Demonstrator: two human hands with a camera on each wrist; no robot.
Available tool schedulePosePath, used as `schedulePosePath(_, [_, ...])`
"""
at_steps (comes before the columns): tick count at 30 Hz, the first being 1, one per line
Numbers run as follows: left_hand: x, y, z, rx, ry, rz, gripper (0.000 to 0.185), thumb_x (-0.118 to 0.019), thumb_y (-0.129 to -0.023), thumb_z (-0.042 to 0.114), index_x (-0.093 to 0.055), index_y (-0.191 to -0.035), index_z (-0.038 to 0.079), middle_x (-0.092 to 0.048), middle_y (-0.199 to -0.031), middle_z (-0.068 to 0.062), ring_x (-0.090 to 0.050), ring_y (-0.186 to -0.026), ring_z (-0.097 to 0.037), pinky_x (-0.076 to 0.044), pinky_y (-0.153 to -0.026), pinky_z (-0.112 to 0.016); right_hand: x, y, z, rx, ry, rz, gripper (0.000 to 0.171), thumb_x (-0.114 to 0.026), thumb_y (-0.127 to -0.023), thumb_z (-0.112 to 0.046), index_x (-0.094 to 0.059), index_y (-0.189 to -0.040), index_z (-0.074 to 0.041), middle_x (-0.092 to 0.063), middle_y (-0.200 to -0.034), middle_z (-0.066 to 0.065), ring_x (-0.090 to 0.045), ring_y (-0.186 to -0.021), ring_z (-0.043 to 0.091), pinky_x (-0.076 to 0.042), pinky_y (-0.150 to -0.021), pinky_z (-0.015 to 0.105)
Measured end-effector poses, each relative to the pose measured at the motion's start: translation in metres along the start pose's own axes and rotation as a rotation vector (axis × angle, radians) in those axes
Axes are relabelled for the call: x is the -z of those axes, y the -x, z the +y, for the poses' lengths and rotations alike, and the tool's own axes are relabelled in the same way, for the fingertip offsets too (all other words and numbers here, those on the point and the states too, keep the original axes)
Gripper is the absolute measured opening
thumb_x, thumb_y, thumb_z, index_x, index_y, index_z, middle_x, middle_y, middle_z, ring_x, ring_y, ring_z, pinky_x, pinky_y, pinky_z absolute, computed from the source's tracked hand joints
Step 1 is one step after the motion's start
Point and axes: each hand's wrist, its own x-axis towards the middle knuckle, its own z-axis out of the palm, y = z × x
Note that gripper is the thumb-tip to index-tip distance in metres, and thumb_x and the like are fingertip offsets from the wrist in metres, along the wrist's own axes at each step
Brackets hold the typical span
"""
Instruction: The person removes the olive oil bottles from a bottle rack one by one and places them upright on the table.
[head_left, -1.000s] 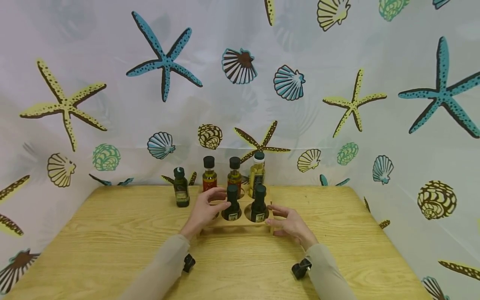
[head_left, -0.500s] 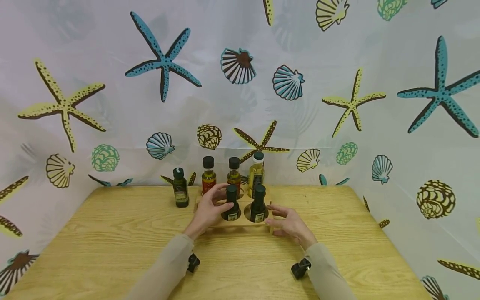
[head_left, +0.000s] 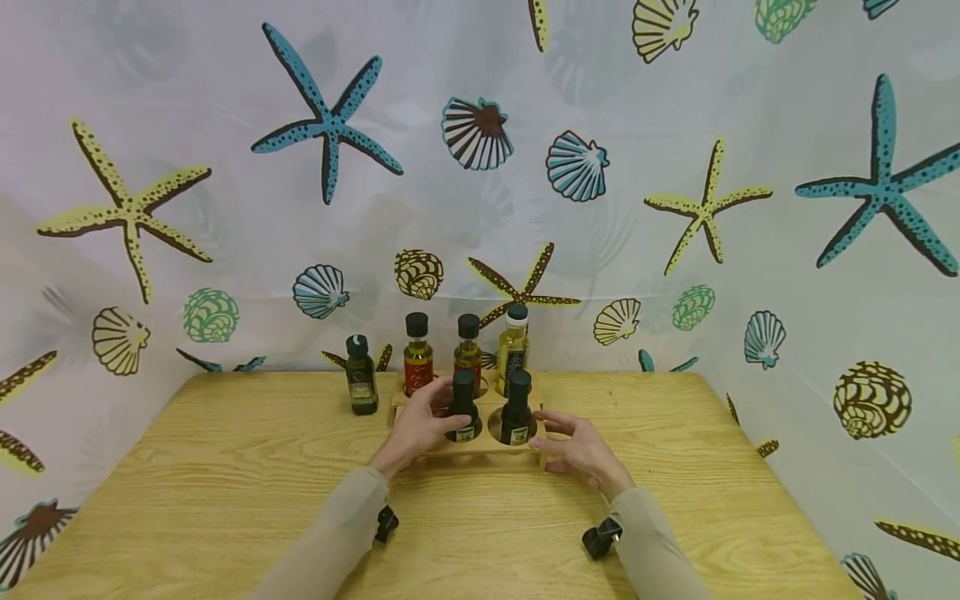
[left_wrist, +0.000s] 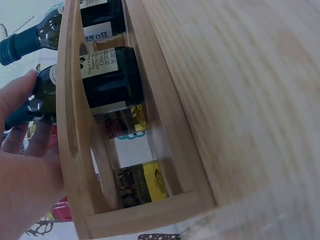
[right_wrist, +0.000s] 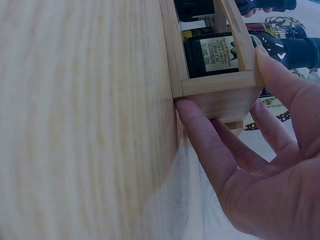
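Observation:
In the head view a two-tier wooden rack [head_left: 480, 448] stands on the table with dark olive oil bottles in its front row. My left hand [head_left: 414, 427] holds the middle front bottle [head_left: 463, 387] by its neck, thumb in front and fingers behind. That bottle [left_wrist: 112, 82] stands through its hole in the left wrist view; the hole on its left has no bottle. Beside it is another olive oil bottle [head_left: 517, 404], its label readable in the right wrist view. My right hand [head_left: 581, 454] grips the rack's right end, thumb at the top corner, fingers along the end panel [right_wrist: 225, 102].
The rack's back row carries two red-labelled oil bottles [head_left: 417, 358] and a taller yellow oil bottle [head_left: 513, 354]. Left of the rack, a small dark bottle [head_left: 362, 379] stands on the wooden table [head_left: 247, 450]. A shell-patterned curtain [head_left: 480, 217] hangs behind.
My left hand has shifted slightly right, and its thumb and fingers have come round the middle bottle's neck. My right hand stays at the rack's end. The bottles look unmoved.

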Motion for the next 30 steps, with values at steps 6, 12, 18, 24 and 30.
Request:
schedulePosePath(6, [0.0019,-0.0006,-0.0002,0.03,-0.047,-0.044,0.067,-0.08,-0.08,0.004,-0.052,-0.139,0.016,-0.062,-0.127,-0.012,-0.061,-0.116,-0.031,-0.049,-0.098,-0.051,0.0006,0.0005,-0.0004,-0.001,0.004,0.0,0.058,-0.076,-0.087,-0.02,-0.055,-0.142,-0.019,-0.038,-0.153,0.022,-0.049,-0.131,0.041,-0.058,-0.085,0.047])
schedulePosePath(12, [0.0014,-0.0006,0.0006,0.038,-0.093,-0.06,0.071,-0.08,-0.079,0.003,-0.05,-0.141,0.015,-0.063,-0.125,-0.012,-0.063,-0.113,-0.029,-0.05,-0.098,-0.05,0.0007,0.0009,-0.0001,-0.001,0.006,-0.001,0.059,-0.076,-0.087,-0.021,-0.054,-0.142,-0.019,-0.038,-0.153,0.022,-0.049,-0.131,0.041,-0.058,-0.084,0.046])
schedulePosePath(18, [0.0011,-0.0011,-0.0009,0.035,-0.098,-0.073,0.066,-0.08,-0.079,0.003,-0.052,-0.138,0.016,-0.064,-0.12,-0.01,-0.065,-0.107,-0.026,-0.051,-0.096,-0.047,0.0011,-0.0003,0.0013,-0.004,-0.008,-0.003,0.061,-0.077,-0.086,-0.02,-0.054,-0.142,-0.018,-0.038,-0.152,0.022,-0.047,-0.133,0.042,-0.058,-0.084,0.046])
schedulePosePath(24, [0.0001,-0.0015,-0.0014,0.058,-0.12,-0.07,0.071,-0.081,-0.08,0.008,-0.049,-0.142,0.015,-0.064,-0.122,-0.009,-0.064,-0.109,-0.025,-0.05,-0.098,-0.049,0.001,-0.0009,0.0015,-0.003,-0.008,0.006,0.061,-0.077,-0.085,-0.02,-0.054,-0.142,-0.02,-0.038,-0.152,0.022,-0.047,-0.132,0.042,-0.058,-0.084,0.046])
schedulePosePath(30, [-0.0006,-0.0006,-0.0032,0.061,-0.1,-0.058,0.069,-0.082,-0.08,0.01,-0.052,-0.141,0.017,-0.065,-0.118,-0.007,-0.065,-0.106,-0.022,-0.05,-0.098,-0.049,0.0013,-0.0017,0.0016,-0.004,-0.011,0.002,0.06,-0.077,-0.086,-0.02,-0.055,-0.142,-0.019,-0.038,-0.152,0.022,-0.046,-0.133,0.042,-0.058,-0.084,0.046])
